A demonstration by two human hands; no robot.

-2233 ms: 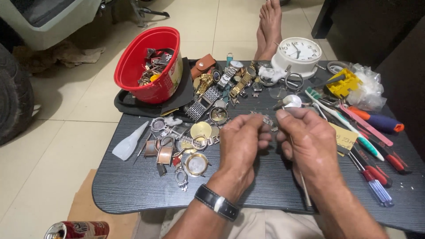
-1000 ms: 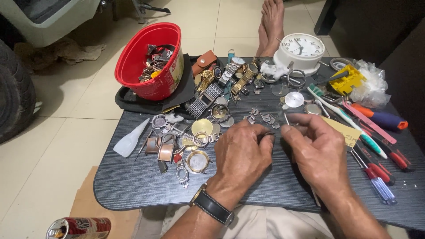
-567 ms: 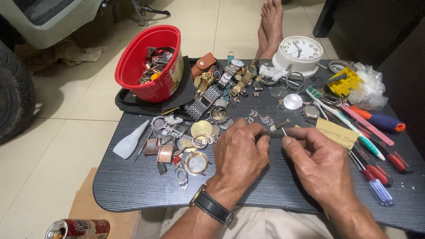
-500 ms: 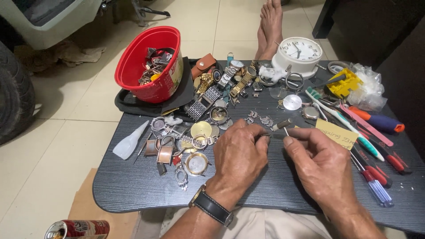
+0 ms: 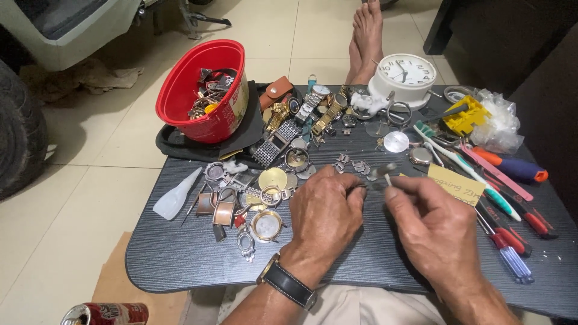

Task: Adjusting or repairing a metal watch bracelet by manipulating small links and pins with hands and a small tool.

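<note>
Left hand: your left hand [image 5: 325,210] sits palm-down on the dark surface [image 5: 180,259], fingers curled shut around something tiny at the tips. Can't make out what it is; it's hidden under the knuckles.
Right hand: your right hand [image 5: 436,232] is at 3 o'clock of the left one, just beside it. Thumb and forefinger are pinched on a thin tool [image 5: 387,178] whose pale tip pokes out toward 11 o'clock, nearly meeting the left fingertips.
Small part: whatever you're working on sits right where the two hands meet, roughly mid-surface, with a row of loose metal links [image 5: 355,166] just at 12 o'clock of it.
Watch pile: cases, rings and a gold disc are heaped in a watch pile [image 5: 253,198] at 9 o'clock of your left hand.
Red bowl: the red bowl [image 5: 205,90], full of odds and ends, is up at 11 o'clock on a black mat.
Clock: a white alarm clock [image 5: 404,75] stands at 1 o'clock near the far edge.
Tools: screwdrivers [image 5: 512,210] and a toothbrush [image 5: 463,165] lie fanned out at 3 o'clock of your right hand.
Wrist: a black-strap wristwatch [image 5: 288,284] is on your left wrist.
</note>
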